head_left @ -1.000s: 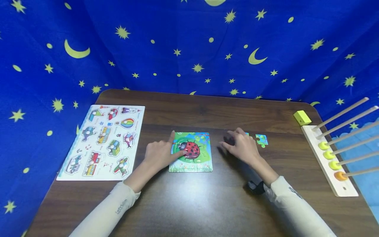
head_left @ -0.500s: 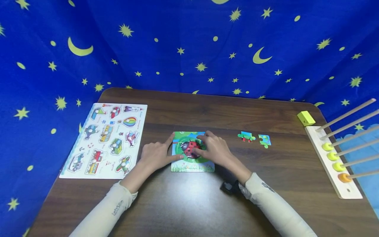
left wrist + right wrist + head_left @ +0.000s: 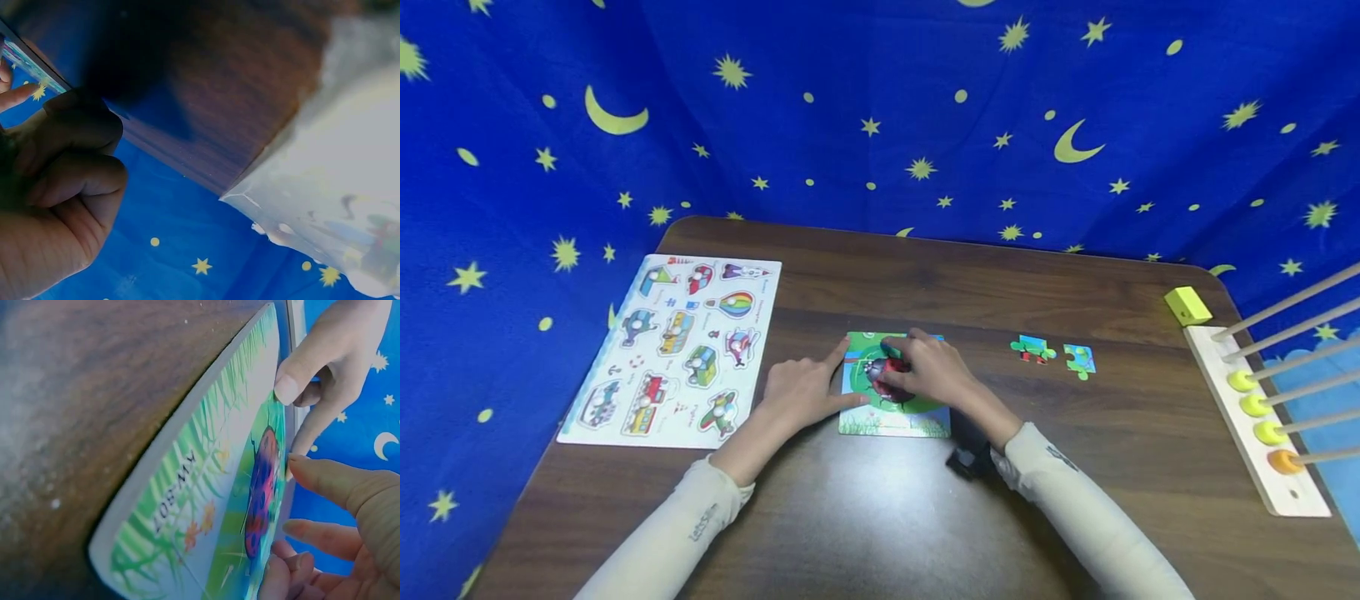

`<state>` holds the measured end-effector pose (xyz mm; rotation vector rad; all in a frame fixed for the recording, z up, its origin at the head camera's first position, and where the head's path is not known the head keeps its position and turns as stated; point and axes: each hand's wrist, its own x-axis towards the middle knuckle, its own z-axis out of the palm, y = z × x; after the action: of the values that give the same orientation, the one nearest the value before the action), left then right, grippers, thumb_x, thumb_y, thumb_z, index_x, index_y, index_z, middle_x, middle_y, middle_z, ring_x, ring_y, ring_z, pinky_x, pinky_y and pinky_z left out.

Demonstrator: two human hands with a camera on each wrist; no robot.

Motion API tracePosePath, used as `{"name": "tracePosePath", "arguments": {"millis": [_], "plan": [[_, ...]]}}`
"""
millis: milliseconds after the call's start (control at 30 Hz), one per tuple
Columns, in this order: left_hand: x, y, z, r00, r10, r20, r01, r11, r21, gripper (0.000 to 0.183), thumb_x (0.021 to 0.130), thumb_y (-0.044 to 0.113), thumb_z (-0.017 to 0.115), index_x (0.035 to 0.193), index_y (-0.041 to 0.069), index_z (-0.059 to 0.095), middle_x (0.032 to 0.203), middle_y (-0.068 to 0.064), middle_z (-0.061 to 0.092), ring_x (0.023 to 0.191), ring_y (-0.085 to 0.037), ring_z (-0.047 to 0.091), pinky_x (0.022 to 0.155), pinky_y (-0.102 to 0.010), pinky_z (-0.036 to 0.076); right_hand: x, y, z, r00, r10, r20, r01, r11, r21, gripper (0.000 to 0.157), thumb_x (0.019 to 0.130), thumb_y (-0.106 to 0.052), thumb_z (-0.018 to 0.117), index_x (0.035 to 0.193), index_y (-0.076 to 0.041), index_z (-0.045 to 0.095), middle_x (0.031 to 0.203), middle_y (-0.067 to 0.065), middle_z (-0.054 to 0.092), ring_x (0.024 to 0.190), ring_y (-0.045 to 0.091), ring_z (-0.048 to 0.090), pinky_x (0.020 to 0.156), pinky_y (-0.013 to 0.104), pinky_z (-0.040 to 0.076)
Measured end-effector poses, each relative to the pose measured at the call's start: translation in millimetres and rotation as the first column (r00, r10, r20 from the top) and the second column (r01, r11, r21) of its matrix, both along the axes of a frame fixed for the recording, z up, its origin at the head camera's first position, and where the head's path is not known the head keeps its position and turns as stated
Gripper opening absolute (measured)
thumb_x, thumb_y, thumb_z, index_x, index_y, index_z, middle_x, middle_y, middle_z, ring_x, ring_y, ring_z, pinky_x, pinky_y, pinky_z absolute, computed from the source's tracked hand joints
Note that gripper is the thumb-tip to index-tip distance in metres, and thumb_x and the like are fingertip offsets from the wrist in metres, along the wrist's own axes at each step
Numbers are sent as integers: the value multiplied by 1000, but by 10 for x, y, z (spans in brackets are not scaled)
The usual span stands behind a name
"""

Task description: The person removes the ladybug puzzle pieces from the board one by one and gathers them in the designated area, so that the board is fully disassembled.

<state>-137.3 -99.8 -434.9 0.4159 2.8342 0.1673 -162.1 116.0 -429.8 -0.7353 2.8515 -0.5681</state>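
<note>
Head view: your left hand (image 3: pixel 799 392), thumb and forefinger spread, touched the ladybug puzzle (image 3: pixel 895 420); your right hand (image 3: pixel 942 371) touched it, fingers apart.

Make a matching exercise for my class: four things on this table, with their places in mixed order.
Things:
1. Ladybird puzzle
2. Picture board
3. Yellow block
4. Loose pieces

Places:
A. By the pegged stand's far end
B. Left of the puzzle
C. Between puzzle and stand
D. Partly covered by the right hand

Pairs: 1-D, 2-B, 3-A, 4-C
</note>
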Motion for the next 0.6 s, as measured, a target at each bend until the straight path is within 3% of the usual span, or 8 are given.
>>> {"name": "tracePosePath", "arguments": {"millis": [233,600], "plan": [[-2,-2,-12,1000,-7,9,7,1000,4,104,78,83,54,159,26,23,54,-2,48,50,-16,36,47,-31,28,-31,-35,-2,996,-20,92,16,999,48,60,90,-40,72,139,-8,58,108,15,62,66,15,49,55,27,38],[-27,-1,-12,1000,-2,21,2,1000,-21,102,77,84,54,158,27,26,55,-3,49,52,-18,40,48,-33,31,-39,-78,-10,999,5,45,-10,994,105,60,91,-40,71,140,-7,57,104,15,62,65,15,47,55,28,36]]}}
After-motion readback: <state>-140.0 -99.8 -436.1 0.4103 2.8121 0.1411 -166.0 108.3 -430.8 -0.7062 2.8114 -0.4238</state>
